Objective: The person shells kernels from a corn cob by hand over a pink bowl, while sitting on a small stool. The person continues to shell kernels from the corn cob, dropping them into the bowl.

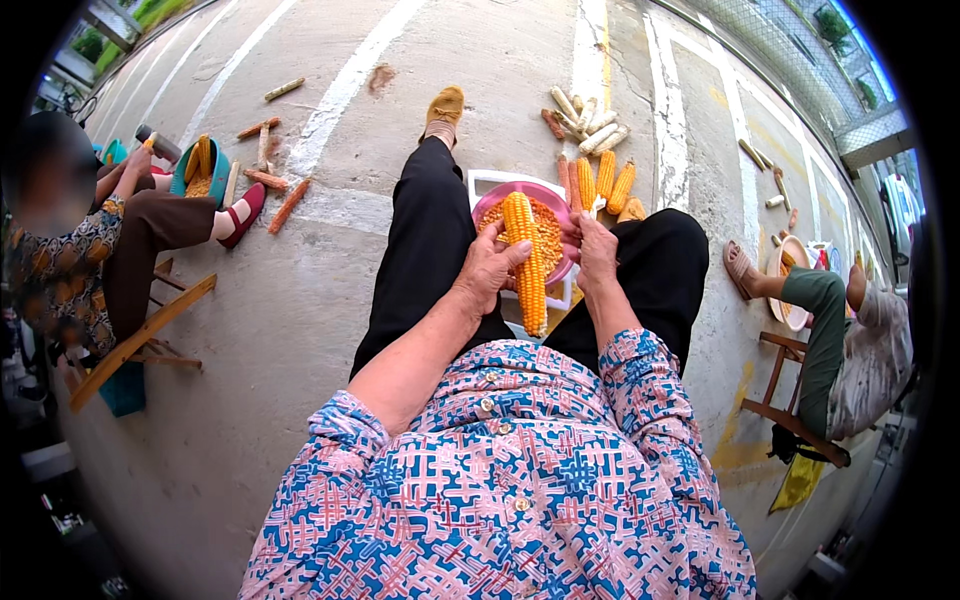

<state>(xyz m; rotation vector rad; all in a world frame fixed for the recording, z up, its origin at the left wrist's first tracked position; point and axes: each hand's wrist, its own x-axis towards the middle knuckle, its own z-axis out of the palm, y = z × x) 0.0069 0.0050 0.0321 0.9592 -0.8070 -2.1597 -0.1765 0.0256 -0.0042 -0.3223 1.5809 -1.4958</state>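
My left hand grips an ear of yellow corn with its rows of kernels largely intact. The ear slants over a pink plastic basin between my knees, which holds loose corn kernels. My right hand is at the basin's right side, apart from the ear, with its fingers bent together. A small white thing shows at its fingertips; whether the hand holds it is unclear. Beneath the basin is a white plastic frame, partly hidden.
Several unshelled ears, reddish cobs and pale cobs lie beyond the basin. At left a seated person works beside a teal bucket of corn. Another person sits at right near a pale basin.
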